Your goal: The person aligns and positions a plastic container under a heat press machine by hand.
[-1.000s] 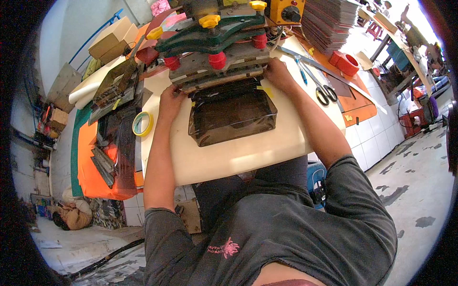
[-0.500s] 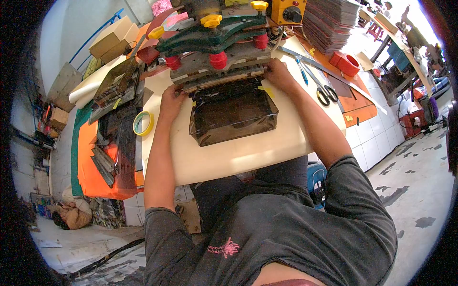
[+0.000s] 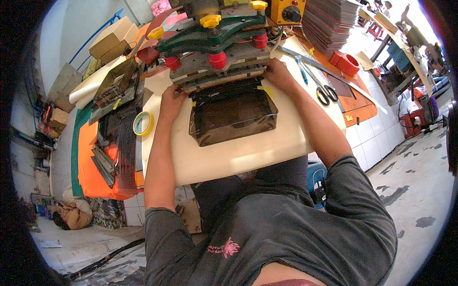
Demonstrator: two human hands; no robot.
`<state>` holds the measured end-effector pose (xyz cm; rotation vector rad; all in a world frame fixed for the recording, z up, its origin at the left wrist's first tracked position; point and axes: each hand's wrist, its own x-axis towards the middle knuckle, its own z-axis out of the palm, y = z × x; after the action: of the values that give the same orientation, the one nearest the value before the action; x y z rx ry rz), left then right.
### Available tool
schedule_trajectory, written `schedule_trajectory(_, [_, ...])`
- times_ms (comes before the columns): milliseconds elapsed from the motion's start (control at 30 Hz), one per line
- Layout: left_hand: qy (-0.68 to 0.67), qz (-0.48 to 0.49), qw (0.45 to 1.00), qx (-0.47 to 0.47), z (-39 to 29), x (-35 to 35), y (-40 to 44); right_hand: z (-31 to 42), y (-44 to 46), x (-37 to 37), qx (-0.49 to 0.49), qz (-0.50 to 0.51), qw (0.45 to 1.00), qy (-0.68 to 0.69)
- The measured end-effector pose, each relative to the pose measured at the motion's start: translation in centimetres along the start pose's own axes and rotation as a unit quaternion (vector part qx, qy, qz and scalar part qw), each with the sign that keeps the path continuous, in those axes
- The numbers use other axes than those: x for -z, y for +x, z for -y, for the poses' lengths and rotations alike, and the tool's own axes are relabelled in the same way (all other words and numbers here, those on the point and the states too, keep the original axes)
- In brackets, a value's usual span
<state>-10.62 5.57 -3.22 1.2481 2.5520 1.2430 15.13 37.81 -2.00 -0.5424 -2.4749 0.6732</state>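
A press with a green arm, yellow knobs and red insulators stands over the pale worktop. Under its head lies the rear edge of a smoky, see-through plastic pouch; the rest spreads toward me, with a bit of yellow tape at its upper right. My left hand is closed at the left end of the press's lower bar, fingertips partly hidden. At the bar's right end my right hand is closed too, its fingers mostly tucked behind the bar.
Yellow tape lies beside my left forearm, near dark plastic pieces on orange material. To the right are scissors, a blue pen, a long ruler and a red tape roll. An orange control box stands behind.
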Motion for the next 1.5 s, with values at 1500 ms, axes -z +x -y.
schedule_trajectory(1500, [-0.018, -0.051, 0.999, -0.007, -1.3, -0.4, -0.3, 0.7, -0.1, 0.9, -0.036, 0.027, 0.999, 0.013])
